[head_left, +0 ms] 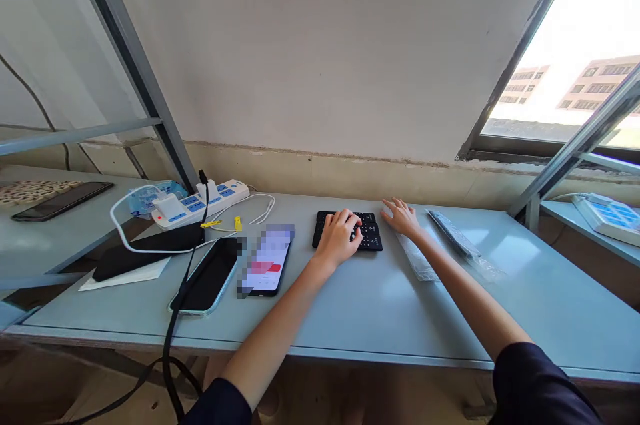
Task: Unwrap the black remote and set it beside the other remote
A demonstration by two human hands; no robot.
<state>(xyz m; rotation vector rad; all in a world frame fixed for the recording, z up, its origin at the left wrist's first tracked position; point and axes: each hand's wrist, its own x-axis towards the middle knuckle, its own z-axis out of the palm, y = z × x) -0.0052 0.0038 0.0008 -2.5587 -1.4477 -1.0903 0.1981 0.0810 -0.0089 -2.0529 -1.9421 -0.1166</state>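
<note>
- Black compact keyboard (370,236): lies flat on the pale blue-grey desk (350,325), towards the wall (325,65). The desk beneath supports it, so it appears to need no lifting or gripping.
- Left hand (340,238): arched over the keyboard's left part, with the fingers bent and bunched and the thumb towards the right. This posture probably brings the fingertips to the keys; whether they press or pinch anything cannot be told.
- Right hand (403,217): palm down beside the keyboard's right edge, fingers apart and clamped on nothing visible. The low, spread posture suggests that the hand is resting or steadying the arm.
- Clear plastic sleeve (420,264): lies by the right hand and forearm, partly hidden by them. A second plastic packet (453,233) lies beyond the forearm, leaving the keyboard uncovered.
- Lit smartphone (270,265): screen up, left of the keyboard, presumably placed for easy viewing. A dark-screened smartphone (209,278) lies beside it.
- White power strip (203,204): set near the wall at the left, bearing plugs; this position probably keeps its bulk away from the hands. A white cable (117,228) loops from it across a black pouch (150,246), while a black cable (170,338) hangs over the front edge.
</note>
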